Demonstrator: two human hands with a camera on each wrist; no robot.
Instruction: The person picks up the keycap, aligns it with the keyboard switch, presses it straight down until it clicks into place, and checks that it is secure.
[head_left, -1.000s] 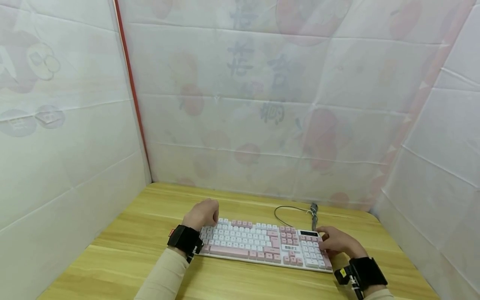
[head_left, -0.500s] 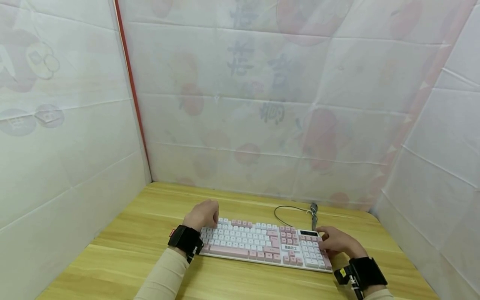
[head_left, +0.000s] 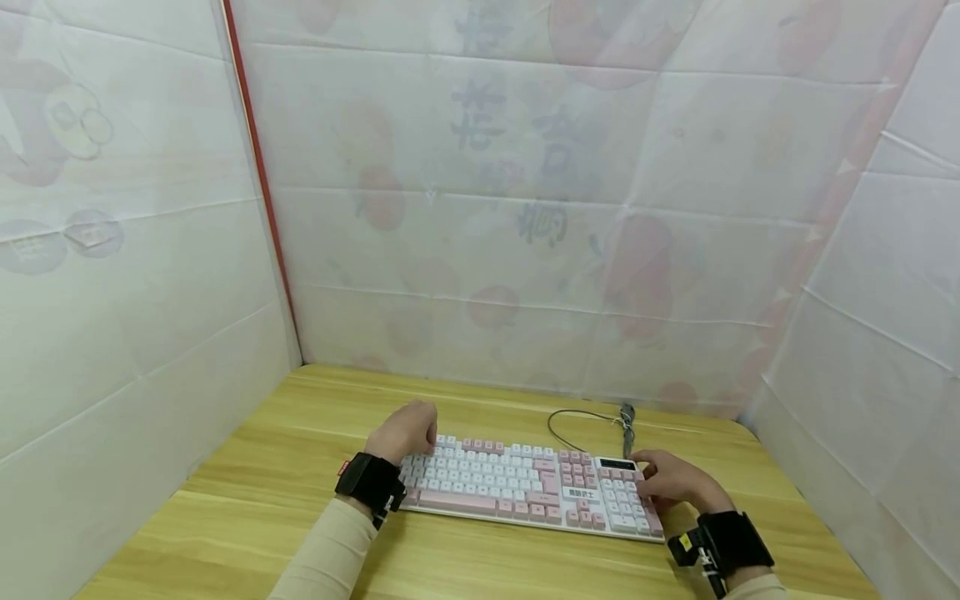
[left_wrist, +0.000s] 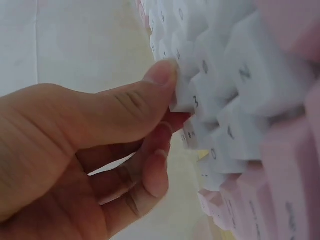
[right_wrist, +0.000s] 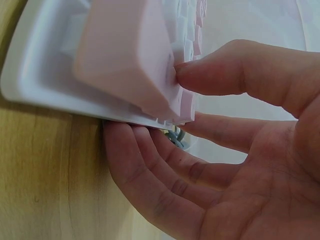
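A white and pink keyboard (head_left: 491, 482) lies flat on the wooden table, its space bar side facing me. My left hand (head_left: 405, 432) is over its upper left corner. In the left wrist view, thumb and forefinger pinch a white keycap (left_wrist: 184, 92) in the upper rows; the other fingers are curled and hold nothing. At the opposite end, my right hand (head_left: 681, 483) grips the keyboard's right edge. The right wrist view has the thumb against a pink key (right_wrist: 125, 60) and several fingers at the underside, their tips partly hidden.
A grey cable (head_left: 577, 414) loops behind the keyboard, with a tied bundle (head_left: 627, 418) at its right. White printed cloth walls (head_left: 465, 250) enclose the table (head_left: 247, 492) at the back and both sides. A red strip (head_left: 258, 167) runs down the left corner.
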